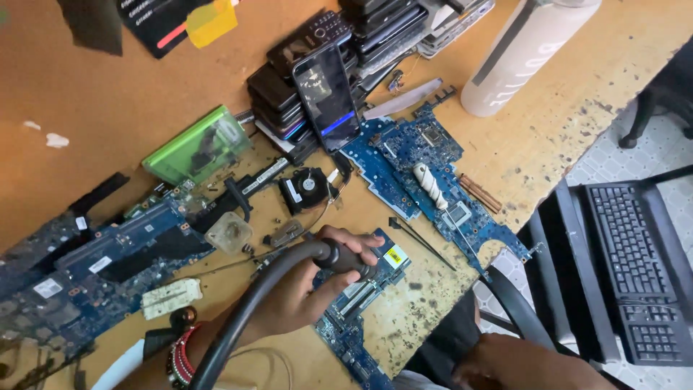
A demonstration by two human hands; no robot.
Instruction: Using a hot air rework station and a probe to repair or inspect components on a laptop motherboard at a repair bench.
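Blue circuit boards lie scattered across a worn, speckled orange-brown worktable [130, 94]. Low in the centre of the frame, the left hand [307, 285] curls its fingers [354, 242] tightly around the dark handle of a hot-air tool [346, 258], whose thick, smooth grey hose [245, 310] curves down to the bottom edge. The nozzle end points at a small blue circuit board [361, 303] lying flat under the hand, with a yellow sticker and metal slots. The right hand [520, 365] rests at the lower right edge; its fingers cannot be made out. Above, a larger blue board [404, 155] carries a white ribbed screwdriver handle [429, 186]. A stack of dark phones [310, 72] sits upper centre, a green translucent plastic case [198, 144] to its left, a small black fan [307, 188] between, and a white cylindrical bottle [523, 54] at the upper right.
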